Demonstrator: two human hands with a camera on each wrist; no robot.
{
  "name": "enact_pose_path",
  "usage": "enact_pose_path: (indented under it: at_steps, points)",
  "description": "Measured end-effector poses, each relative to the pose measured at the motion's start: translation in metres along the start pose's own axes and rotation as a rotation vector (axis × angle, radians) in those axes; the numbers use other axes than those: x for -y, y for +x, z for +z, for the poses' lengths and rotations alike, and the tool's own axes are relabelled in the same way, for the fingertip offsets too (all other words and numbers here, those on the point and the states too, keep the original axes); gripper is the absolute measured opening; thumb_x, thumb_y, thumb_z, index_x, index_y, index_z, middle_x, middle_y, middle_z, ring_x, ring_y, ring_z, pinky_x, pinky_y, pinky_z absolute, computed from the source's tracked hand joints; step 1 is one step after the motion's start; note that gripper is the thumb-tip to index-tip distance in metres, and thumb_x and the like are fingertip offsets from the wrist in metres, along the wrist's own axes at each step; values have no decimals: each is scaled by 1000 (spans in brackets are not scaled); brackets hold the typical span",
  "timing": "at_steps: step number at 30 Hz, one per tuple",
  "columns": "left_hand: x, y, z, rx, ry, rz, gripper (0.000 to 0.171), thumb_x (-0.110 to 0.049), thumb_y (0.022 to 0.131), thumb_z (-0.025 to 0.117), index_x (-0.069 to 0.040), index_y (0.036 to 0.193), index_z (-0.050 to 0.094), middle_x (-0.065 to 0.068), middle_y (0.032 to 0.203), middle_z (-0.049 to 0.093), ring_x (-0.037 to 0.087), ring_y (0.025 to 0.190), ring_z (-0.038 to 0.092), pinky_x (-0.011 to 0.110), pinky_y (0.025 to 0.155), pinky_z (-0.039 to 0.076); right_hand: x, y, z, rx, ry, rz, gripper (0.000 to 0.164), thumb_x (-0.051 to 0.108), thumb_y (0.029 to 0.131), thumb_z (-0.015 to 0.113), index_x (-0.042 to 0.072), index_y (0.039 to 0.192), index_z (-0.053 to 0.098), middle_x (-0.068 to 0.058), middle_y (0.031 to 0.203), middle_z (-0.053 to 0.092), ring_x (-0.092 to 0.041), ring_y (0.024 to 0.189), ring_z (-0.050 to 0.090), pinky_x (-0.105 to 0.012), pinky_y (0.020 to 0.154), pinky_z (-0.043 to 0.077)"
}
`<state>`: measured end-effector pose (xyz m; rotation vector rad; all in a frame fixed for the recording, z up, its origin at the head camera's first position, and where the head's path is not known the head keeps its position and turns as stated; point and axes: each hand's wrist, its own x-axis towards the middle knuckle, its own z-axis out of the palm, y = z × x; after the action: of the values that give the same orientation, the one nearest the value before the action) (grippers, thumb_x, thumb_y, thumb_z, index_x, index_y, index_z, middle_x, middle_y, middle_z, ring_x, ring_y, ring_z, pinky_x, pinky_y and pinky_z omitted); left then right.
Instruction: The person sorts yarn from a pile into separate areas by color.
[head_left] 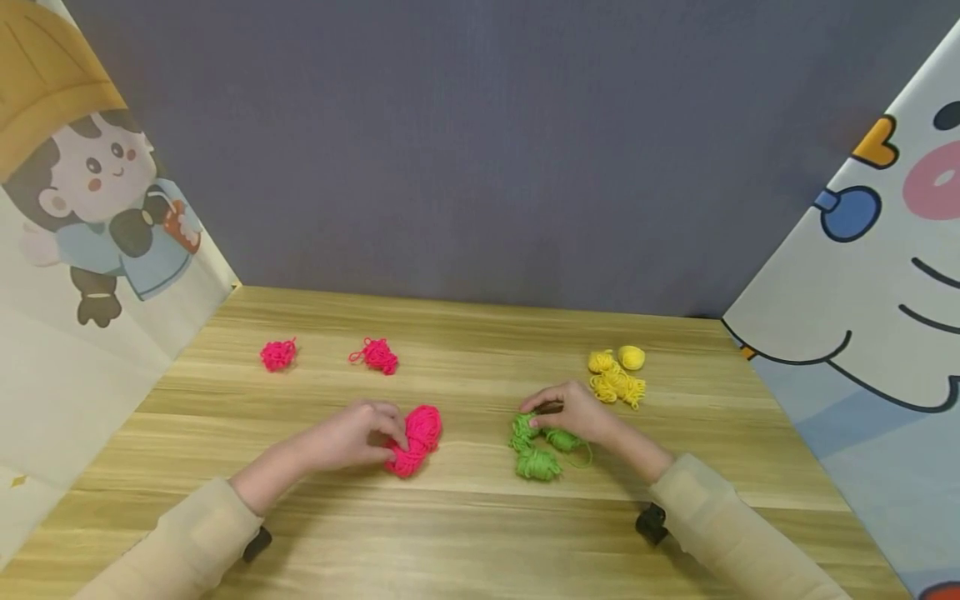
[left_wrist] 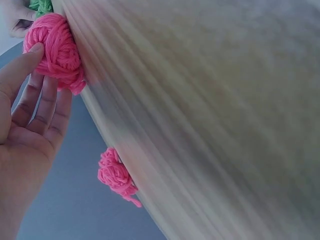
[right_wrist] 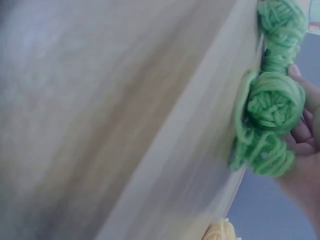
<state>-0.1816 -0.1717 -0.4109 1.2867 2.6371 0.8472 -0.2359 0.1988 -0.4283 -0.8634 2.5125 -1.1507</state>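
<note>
My left hand [head_left: 352, 437] pinches a bright pink yarn ball [head_left: 405, 460] between thumb and fingers. Another pink ball [head_left: 425, 422] lies right against it, toward the middle of the table. In the left wrist view the thumb presses on the pink yarn [left_wrist: 57, 47], with the other fingers behind it. My right hand [head_left: 573, 412] reaches over a cluster of green yarn balls, its thumb and fingers around the upper left green ball [head_left: 522, 433]. A second green ball [head_left: 538, 465] sits in front, and a third [head_left: 562, 440], trailing a loose strand, lies partly under the hand.
Two small pink yarn clumps [head_left: 278, 355] [head_left: 379, 356] lie apart at the back left of the wooden table [head_left: 465, 542]. Several yellow yarn balls [head_left: 617, 385] are grouped at the back right. A grey panel [head_left: 480, 167] rises behind, with printed panels on both sides.
</note>
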Motion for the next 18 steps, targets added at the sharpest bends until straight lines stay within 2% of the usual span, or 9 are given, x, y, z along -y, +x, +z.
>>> enact_pose_path:
  at_steps: [5,10,18]
  points:
    - [-2,0,-2,8,-13,11,17,-7,77,76,-17,90,73,-10,93,63,6,90,58,24,81,53,3,-2,-1,11,-14,-19,21,19,83,72,16,104,72,-1,107,70,-19,102,65,-26,85,54]
    - [-5,-1,-6,27,-48,-15,17,-8,77,76,-16,92,72,-9,94,63,6,90,58,25,80,54,8,-3,-3,14,11,-30,28,18,84,72,9,110,68,-6,113,67,-24,106,63,-34,89,53]
    - [-10,-2,-13,11,-53,-52,21,-11,77,77,-15,97,71,-9,98,64,10,92,60,30,80,55,21,-4,-7,-43,-42,-106,34,16,82,73,4,113,66,-10,119,64,-27,113,59,-38,97,47]
